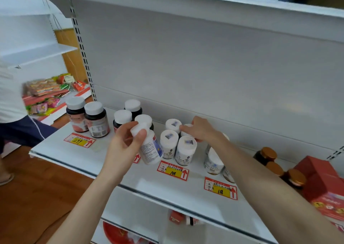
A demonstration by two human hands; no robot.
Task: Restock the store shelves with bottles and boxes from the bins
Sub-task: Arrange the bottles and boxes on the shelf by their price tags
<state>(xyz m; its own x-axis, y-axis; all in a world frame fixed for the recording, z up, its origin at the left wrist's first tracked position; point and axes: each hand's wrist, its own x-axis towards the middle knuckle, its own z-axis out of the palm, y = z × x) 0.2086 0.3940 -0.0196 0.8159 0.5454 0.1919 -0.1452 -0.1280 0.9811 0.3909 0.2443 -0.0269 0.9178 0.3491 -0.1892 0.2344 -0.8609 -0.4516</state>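
Shelf [130, 174]: left hand [122, 145] clamped round tilted bottle [149, 150]; right hand [202, 130] curled over rear bottle [188, 133].

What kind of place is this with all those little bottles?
Most likely a shop, perhaps a pharmacy: white metal shelves, red-and-yellow price tags on them, and rows of capped bottles.

Head-worn view — forward-down, close over shelf [147, 178]
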